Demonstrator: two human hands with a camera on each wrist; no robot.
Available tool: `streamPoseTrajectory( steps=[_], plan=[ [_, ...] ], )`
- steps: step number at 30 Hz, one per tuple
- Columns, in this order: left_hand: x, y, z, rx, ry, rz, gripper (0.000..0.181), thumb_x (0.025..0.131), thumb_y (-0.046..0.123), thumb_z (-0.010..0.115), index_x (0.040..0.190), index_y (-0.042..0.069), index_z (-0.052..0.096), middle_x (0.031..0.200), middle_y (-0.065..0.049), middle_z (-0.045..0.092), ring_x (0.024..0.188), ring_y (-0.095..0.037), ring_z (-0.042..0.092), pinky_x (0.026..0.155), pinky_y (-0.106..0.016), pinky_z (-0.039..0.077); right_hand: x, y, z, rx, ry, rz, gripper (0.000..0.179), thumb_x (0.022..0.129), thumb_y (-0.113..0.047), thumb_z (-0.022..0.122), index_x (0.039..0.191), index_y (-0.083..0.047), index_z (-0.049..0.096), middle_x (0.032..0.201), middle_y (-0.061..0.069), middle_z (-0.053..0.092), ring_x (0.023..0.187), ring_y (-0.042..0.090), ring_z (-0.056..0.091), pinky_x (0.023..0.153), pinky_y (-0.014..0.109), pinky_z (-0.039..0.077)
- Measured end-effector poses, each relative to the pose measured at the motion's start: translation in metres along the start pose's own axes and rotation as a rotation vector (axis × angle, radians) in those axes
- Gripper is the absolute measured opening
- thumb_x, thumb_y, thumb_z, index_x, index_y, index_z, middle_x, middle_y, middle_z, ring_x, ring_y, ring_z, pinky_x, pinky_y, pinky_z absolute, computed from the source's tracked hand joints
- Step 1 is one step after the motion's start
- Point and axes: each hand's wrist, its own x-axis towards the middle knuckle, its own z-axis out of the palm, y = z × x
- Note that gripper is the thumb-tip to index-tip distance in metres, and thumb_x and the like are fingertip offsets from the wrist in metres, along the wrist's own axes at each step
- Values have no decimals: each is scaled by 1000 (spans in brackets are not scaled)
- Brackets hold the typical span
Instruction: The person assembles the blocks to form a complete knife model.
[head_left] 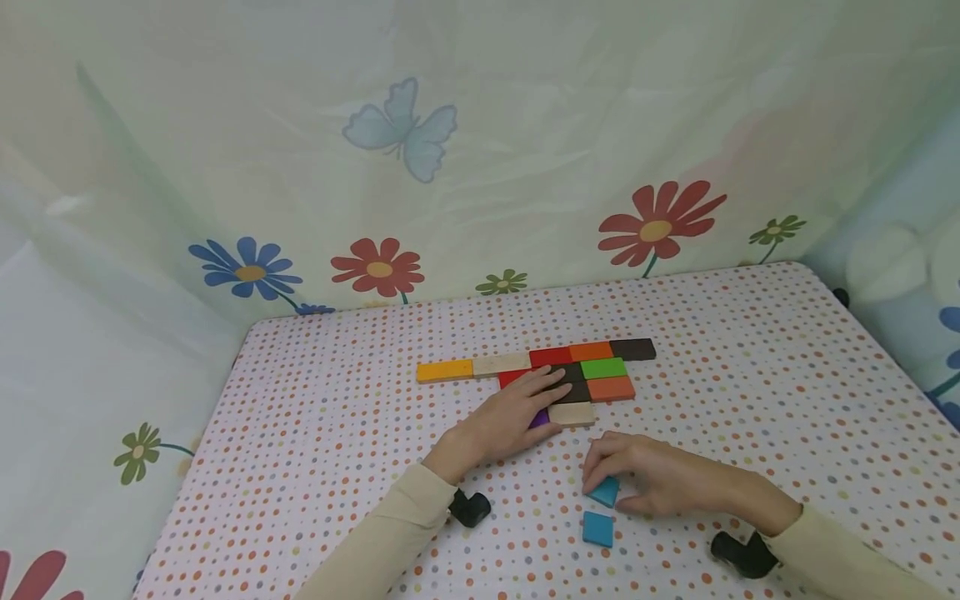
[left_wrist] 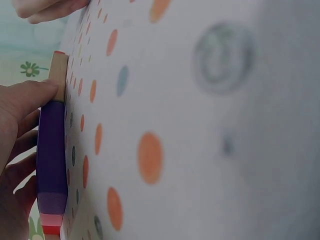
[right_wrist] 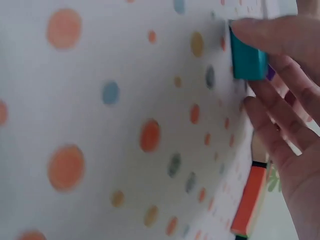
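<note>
My left hand (head_left: 506,423) rests on flat rectangular blocks laid edge to edge, its fingers spread over two black blocks. Under its palm a purple block (left_wrist: 52,150) is mostly hidden in the head view. In the left wrist view the thumb touches a plain wooden block (left_wrist: 59,75) beside the purple one. Nearer the front, my right hand (head_left: 663,477) pinches a blue block (head_left: 604,493) between thumb and fingers, low over the tablecloth. A second blue square block (head_left: 597,529) lies flat just in front of it.
The back row runs from a yellow block (head_left: 445,371) to a black one (head_left: 633,349). Green (head_left: 603,367) and orange (head_left: 611,388) blocks end the rows to the right. A dotted cloth (head_left: 322,400) covers the table; a flowered curtain (head_left: 487,192) hangs behind.
</note>
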Motion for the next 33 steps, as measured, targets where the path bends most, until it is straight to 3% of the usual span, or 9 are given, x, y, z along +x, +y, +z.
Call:
streamPoseTrajectory(
  steps=[5,10,14,19,23,27,33],
  plan=[
    [-1,-1,1,-2,6,4,60,108,35,59,161,11,42,171,-5,29,159,-22,20,127,-33,21,4,-5,-1,20,16,10,34,84,2,84,111,-19,80,112,-11,66,105,4,60,93,30,57],
    [0,-1,1,-5,5,2,60,109,35,58,161,11,41,171,-5,29,160,-22,19,127,-33,21,4,-4,-8,42,5,80,28,88,-11,86,113,-18,79,112,-12,65,103,3,61,93,29,57],
    [0,-1,1,-8,3,-1,60,109,36,57,161,11,41,171,-5,28,160,-21,18,127,-33,20,-3,1,-22,43,81,100,27,90,-20,84,116,-17,78,112,-9,67,103,7,63,93,29,57],
    [0,-2,2,-6,-2,-1,60,109,36,57,161,12,41,171,-4,28,160,-21,17,127,-32,19,-15,17,-46,-127,293,99,36,82,-11,90,116,-13,77,111,-4,70,102,5,63,86,27,58],
    [0,-3,3,1,-7,0,60,109,35,57,161,12,40,172,-4,27,160,-21,17,127,-31,17,-21,33,-62,-292,432,187,46,73,-3,94,115,-11,78,107,-5,69,99,6,62,79,28,59],
    [1,-2,3,12,-10,10,59,109,35,57,161,12,41,172,-5,27,160,-21,18,128,-31,18,-20,45,-72,-393,483,237,47,69,1,94,113,-7,79,105,-1,69,96,21,65,77,35,61],
    [0,-1,1,19,-2,9,59,109,35,58,161,12,41,171,-5,28,160,-22,19,127,-31,18,-8,54,-80,-405,466,280,44,73,8,90,114,1,76,107,11,67,100,35,67,82,53,60]
  ],
)
